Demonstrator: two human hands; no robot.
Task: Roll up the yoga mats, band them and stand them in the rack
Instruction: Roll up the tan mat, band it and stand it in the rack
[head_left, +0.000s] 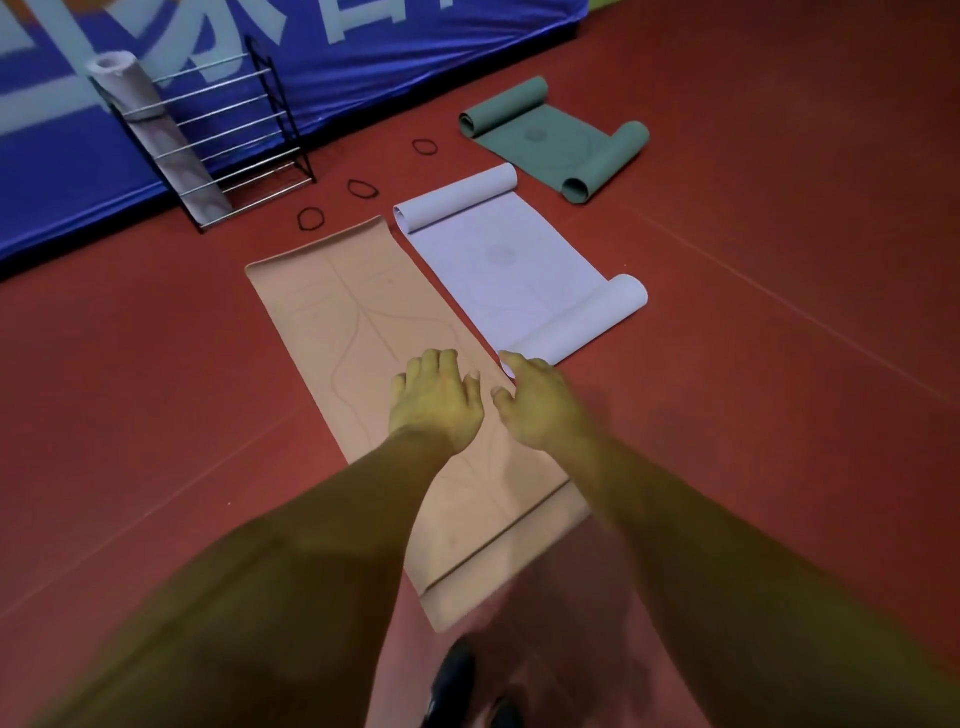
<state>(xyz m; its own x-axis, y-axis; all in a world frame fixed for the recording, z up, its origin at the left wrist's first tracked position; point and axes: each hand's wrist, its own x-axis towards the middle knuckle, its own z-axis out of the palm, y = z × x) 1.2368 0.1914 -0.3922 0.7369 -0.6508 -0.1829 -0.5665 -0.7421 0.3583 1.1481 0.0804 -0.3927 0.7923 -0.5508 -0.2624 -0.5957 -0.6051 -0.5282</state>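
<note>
A peach yoga mat (332, 322) lies flat on the red floor, its near end folded over. My left hand (436, 400) hovers or rests over its middle, fingers loosely bent, holding nothing. My right hand (535, 405) is beside it at the mat's right edge, fingers relaxed. To the right lies a white mat (509, 265) curled at both ends, and beyond it a green mat (556, 140) curled the same way. Three black bands (310, 219) (362, 189) (425, 147) lie on the floor. A metal rack (244, 150) holds one rolled grey mat (156, 135).
A blue padded wall cover (363, 62) with white lettering runs along the back, behind the rack. My dark shoes (452, 680) show at the bottom, near the peach mat's end. Red floor stretches left and right of the mats.
</note>
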